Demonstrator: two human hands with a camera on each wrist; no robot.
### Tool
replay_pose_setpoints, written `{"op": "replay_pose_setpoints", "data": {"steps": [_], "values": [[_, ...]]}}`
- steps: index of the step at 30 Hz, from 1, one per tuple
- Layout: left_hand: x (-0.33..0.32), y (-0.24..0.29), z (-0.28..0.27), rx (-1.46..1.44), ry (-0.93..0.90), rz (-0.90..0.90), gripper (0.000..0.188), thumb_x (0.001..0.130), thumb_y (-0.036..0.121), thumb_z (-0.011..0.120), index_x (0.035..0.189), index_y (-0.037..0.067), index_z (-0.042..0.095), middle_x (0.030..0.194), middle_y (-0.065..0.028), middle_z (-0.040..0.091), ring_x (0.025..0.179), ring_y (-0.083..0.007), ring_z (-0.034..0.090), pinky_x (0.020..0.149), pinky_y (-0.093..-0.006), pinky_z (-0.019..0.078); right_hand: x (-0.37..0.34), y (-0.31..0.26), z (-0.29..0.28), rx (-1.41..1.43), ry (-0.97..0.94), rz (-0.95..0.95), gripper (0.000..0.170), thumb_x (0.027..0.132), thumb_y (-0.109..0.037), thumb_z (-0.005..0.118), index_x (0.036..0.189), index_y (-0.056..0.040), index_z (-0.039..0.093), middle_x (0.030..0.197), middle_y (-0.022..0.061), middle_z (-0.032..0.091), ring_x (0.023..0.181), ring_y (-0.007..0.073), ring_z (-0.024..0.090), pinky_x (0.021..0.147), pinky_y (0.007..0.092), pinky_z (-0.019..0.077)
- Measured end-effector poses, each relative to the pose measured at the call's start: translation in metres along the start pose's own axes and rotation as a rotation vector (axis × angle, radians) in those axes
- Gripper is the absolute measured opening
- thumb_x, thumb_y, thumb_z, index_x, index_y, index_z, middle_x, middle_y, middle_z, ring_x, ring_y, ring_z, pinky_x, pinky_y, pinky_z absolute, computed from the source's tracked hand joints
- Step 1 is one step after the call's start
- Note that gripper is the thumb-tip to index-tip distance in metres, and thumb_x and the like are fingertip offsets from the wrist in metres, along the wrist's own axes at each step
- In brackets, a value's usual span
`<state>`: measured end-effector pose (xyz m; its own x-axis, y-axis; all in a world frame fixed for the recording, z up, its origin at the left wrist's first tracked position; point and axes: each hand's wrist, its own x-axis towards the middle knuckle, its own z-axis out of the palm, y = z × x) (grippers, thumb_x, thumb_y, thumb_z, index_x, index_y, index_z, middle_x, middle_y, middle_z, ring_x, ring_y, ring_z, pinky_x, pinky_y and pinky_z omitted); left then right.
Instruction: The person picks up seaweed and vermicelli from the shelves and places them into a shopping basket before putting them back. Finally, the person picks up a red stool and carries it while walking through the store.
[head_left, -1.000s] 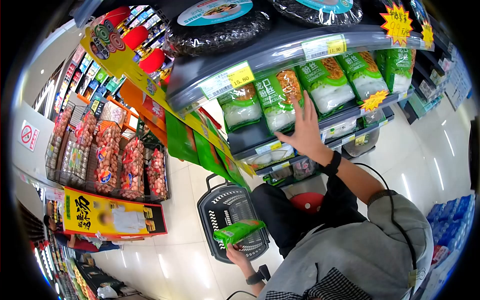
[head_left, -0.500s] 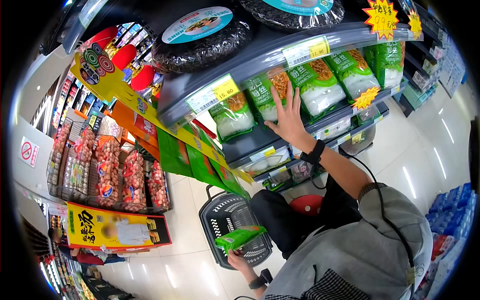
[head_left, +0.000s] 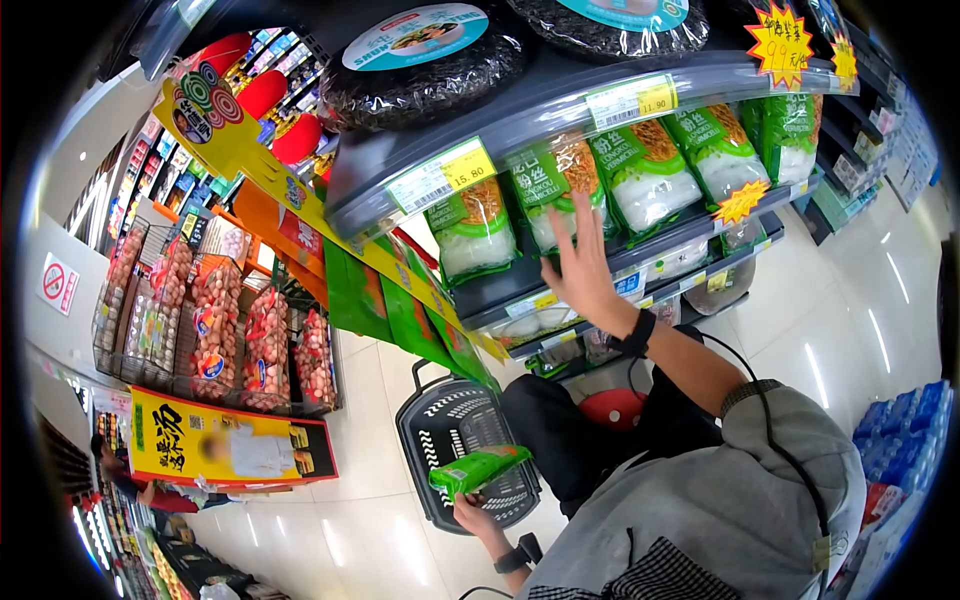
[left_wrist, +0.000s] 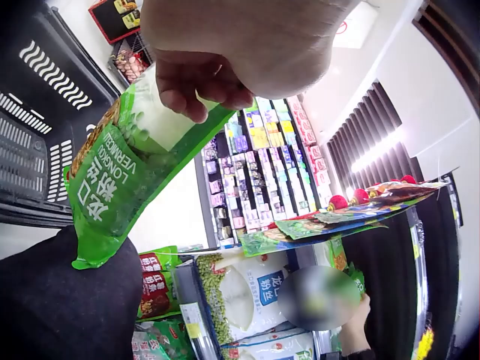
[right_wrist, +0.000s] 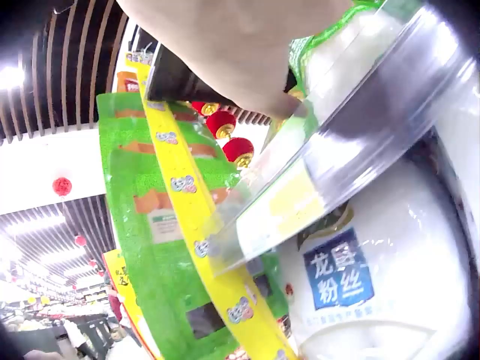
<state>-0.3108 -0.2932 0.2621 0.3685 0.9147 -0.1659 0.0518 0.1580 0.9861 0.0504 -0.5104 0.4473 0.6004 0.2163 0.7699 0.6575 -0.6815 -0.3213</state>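
In the head view, the left hand (head_left: 474, 512) grips one end of a green vermicelli packet (head_left: 480, 468) above the dark shopping basket (head_left: 412, 408). The left wrist view shows curled fingers on that packet (left_wrist: 112, 180). My right hand (head_left: 583, 268), fingers spread and mostly straight, lies over the front of a shelf packet (head_left: 548, 190) in a row of similar green and white packets (head_left: 645, 175). Whether its fingertips touch the packet, I cannot tell. In the right wrist view the hand (right_wrist: 240, 45) is above the clear shelf edge, its fingers mostly hidden.
Round dark packages (head_left: 425, 65) lie on the shelf above, behind a price rail (head_left: 540, 125). White vermicelli bags (right_wrist: 375, 277) sit on the shelf below. Green packets hang from a yellow strip (head_left: 345, 255) at the left. Netted goods (head_left: 213, 320) stand in wire racks further left.
The right hand moved left across the packets, then slightly back right and lower, as the head view shifted too. My left hand keeps its packet over the basket.
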Motion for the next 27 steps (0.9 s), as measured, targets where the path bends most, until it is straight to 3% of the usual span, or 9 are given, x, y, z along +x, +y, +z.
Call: {"op": "replay_pose_setpoints", "data": {"steps": [3,4,5,7,8,11,12,16,27], "values": [[-0.003,0.004,0.002,-0.004,-0.010,-0.012,0.033,0.093,0.022,0.039,0.064,0.008,0.043,0.058,0.0015,0.039,0.051,-0.0097,0.039,0.049,-0.0236,0.0363,-0.007,-0.024,0.004,0.186,-0.011,-0.166,0.062,0.067,-0.004,0.062,0.124,-0.0020,0.038,0.133,0.0250,0.026,0.122,0.0438,0.029,0.098,0.0511,0.0304],[-0.003,0.005,0.002,-0.014,-0.020,-0.003,0.033,0.093,0.022,0.039,0.064,0.008,0.043,0.058,0.0016,0.039,0.052,-0.0097,0.039,0.049,-0.0237,0.0362,-0.007,-0.033,0.006,0.196,0.039,-0.156,0.046,0.067,-0.004,0.061,0.111,-0.0010,0.048,0.117,0.0201,0.043,0.107,0.0365,0.044,0.090,0.0440,0.0393],[-0.003,0.006,0.002,-0.024,-0.030,0.007,0.033,0.093,0.022,0.039,0.064,0.008,0.043,0.058,0.0017,0.039,0.052,-0.0097,0.039,0.050,-0.0237,0.0361,-0.009,-0.032,0.012,0.199,0.037,-0.152,0.046,0.067,-0.004,0.061,0.111,-0.0010,0.048,0.117,0.0201,0.043,0.107,0.0365,0.044,0.090,0.0440,0.0393],[-0.005,0.011,0.004,-0.022,-0.013,-0.002,0.033,0.093,0.022,0.039,0.064,0.008,0.042,0.058,0.0020,0.038,0.052,-0.0095,0.039,0.049,-0.0234,0.0354,-0.009,-0.033,0.025,0.358,-0.214,-0.122,0.035,0.068,-0.004,0.061,0.101,-0.0011,0.052,0.099,0.0152,0.051,0.093,0.0306,0.050,0.082,0.0402,0.0426],[-0.005,0.010,0.004,-0.033,-0.003,-0.012,0.032,0.093,0.022,0.040,0.064,0.008,0.042,0.058,0.0020,0.038,0.052,-0.0094,0.038,0.049,-0.0234,0.0354,-0.010,-0.036,0.033,0.444,-0.212,-0.030,0.025,0.070,-0.007,0.061,0.093,-0.0012,0.054,0.086,0.0116,0.053,0.084,0.0273,0.053,0.076,0.0374,0.0440],[-0.006,0.007,0.001,-0.045,-0.009,-0.014,0.032,0.092,0.021,0.040,0.064,0.008,0.043,0.057,0.0020,0.038,0.052,-0.0094,0.038,0.049,-0.0234,0.0356,0.002,-0.049,0.051,0.364,-0.113,-0.068,0.020,0.073,-0.010,0.059,0.091,-0.0009,0.056,0.090,0.0122,0.053,0.089,0.0280,0.052,0.078,0.0385,0.0435],[-0.007,0.007,0.000,-0.044,-0.027,-0.003,0.032,0.092,0.021,0.041,0.064,0.008,0.043,0.057,0.0019,0.039,0.051,-0.0094,0.039,0.049,-0.0234,0.0358,0.009,-0.051,0.053,0.280,-0.079,-0.187,0.021,0.072,-0.010,0.059,0.092,-0.0020,0.057,0.093,0.0112,0.052,0.093,0.0279,0.049,0.079,0.0373,0.0424],[-0.007,0.007,0.000,-0.037,0.031,-0.006,0.031,0.091,0.022,0.042,0.063,0.007,0.043,0.057,0.0012,0.040,0.050,-0.0102,0.039,0.048,-0.0236,0.0355,0.029,-0.046,0.070,-0.046,-0.197,-0.384,0.032,0.067,-0.008,0.059,0.098,-0.0049,0.056,0.097,0.0110,0.051,0.093,0.0270,0.046,0.079,0.0333,0.0396],[-0.011,0.010,-0.007,-0.006,0.052,-0.012,0.033,0.092,0.022,0.040,0.063,0.008,0.041,0.056,0.0003,0.040,0.049,-0.0110,0.042,0.045,-0.0234,0.0349,0.043,-0.031,0.083,-0.126,-0.242,-0.215,0.033,0.064,-0.002,0.060,0.096,-0.0011,0.054,0.094,0.0138,0.050,0.091,0.0280,0.051,0.077,0.0349,0.0442]]}}
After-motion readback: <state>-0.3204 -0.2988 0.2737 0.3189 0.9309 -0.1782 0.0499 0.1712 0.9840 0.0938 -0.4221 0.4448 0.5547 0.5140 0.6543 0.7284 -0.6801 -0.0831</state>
